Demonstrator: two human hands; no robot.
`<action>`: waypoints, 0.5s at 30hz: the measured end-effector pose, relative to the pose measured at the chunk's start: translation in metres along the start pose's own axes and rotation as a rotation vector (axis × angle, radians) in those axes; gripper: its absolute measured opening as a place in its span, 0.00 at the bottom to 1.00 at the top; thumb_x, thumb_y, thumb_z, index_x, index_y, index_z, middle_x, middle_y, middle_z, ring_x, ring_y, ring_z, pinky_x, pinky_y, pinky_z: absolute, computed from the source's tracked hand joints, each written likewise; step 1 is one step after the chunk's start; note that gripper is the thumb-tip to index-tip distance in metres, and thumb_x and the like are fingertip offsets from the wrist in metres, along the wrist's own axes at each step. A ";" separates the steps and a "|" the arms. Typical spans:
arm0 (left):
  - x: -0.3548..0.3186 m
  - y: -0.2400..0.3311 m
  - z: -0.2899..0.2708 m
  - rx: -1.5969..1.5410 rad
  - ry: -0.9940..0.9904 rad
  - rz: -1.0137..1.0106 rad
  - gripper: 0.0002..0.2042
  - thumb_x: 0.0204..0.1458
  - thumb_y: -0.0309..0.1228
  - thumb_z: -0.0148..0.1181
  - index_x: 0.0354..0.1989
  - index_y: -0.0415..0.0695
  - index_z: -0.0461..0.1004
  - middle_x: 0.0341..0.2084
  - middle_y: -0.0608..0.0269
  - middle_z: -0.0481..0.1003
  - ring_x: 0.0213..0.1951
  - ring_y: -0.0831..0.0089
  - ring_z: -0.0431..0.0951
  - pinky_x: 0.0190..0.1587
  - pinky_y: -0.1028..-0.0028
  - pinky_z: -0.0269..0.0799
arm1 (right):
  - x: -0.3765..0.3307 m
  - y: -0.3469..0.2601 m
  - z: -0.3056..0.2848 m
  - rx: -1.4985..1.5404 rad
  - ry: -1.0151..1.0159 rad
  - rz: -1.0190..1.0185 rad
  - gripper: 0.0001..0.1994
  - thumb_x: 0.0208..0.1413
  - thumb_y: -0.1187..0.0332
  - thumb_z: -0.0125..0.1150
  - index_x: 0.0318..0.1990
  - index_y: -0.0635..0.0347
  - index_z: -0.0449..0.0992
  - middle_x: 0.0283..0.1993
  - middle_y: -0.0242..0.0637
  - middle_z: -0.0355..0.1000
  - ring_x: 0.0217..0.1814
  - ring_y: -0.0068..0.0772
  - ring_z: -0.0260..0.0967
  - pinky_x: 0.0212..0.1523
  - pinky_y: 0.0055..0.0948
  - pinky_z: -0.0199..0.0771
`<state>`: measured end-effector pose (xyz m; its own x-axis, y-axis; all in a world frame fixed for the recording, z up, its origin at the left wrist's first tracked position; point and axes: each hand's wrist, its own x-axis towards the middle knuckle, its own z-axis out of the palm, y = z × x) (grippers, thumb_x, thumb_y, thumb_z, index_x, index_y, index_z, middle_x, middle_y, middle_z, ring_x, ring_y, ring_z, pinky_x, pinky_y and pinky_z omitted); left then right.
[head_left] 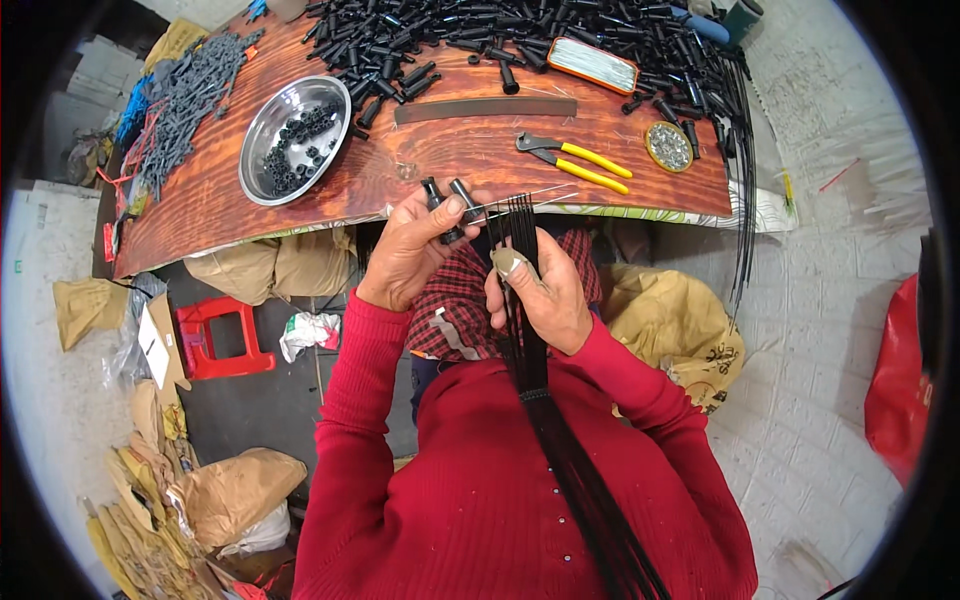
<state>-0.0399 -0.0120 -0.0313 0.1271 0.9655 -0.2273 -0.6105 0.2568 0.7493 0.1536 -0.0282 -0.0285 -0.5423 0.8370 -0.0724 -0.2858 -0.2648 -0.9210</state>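
Note:
My left hand (405, 250) is closed around two short black plastic tubular pieces (434, 193), held side by side just off the table's front edge. In my right hand (560, 300) is a bundle of long thin black strands (530, 365), gripped near its upper end. The bundle hangs down over my red sweater. A tan wrapping (508, 262) covers the tip of my right thumb. Thin light-coloured wires or needles (545, 192) cross between the tubular pieces and the strand tops; which hand holds them is unclear.
Yellow-handled pincers (595, 168) lie on the wooden table (200, 225), near a flat dark strip (485, 109). A steel bowl (250, 150) holds small black parts. Behind are a heap of black tubular pieces (400, 50), an orange-rimmed tray (592, 66) and a round tub (668, 147).

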 end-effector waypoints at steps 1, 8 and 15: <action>0.000 -0.001 -0.001 -0.011 -0.018 0.005 0.13 0.57 0.29 0.59 0.49 0.39 0.69 0.42 0.58 0.76 0.42 0.72 0.78 0.42 0.77 0.78 | 0.001 0.000 0.000 0.000 -0.007 -0.009 0.17 0.66 0.56 0.50 0.47 0.63 0.61 0.25 0.37 0.69 0.21 0.23 0.68 0.23 0.20 0.71; -0.001 -0.002 0.002 -0.078 0.002 -0.040 0.13 0.59 0.29 0.58 0.49 0.39 0.69 0.40 0.59 0.76 0.38 0.77 0.78 0.39 0.80 0.79 | 0.004 -0.001 0.003 0.001 -0.027 0.000 0.18 0.65 0.55 0.50 0.48 0.63 0.62 0.25 0.37 0.69 0.21 0.24 0.68 0.23 0.20 0.70; -0.001 -0.005 0.005 -0.079 0.011 -0.053 0.10 0.58 0.35 0.60 0.41 0.44 0.71 0.34 0.66 0.74 0.32 0.81 0.73 0.38 0.80 0.74 | 0.005 -0.004 0.001 0.007 -0.021 -0.002 0.18 0.65 0.56 0.50 0.47 0.63 0.62 0.25 0.38 0.68 0.20 0.23 0.67 0.23 0.21 0.69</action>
<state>-0.0329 -0.0138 -0.0322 0.1529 0.9499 -0.2726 -0.6629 0.3032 0.6846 0.1511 -0.0240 -0.0245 -0.5584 0.8272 -0.0625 -0.2927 -0.2670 -0.9182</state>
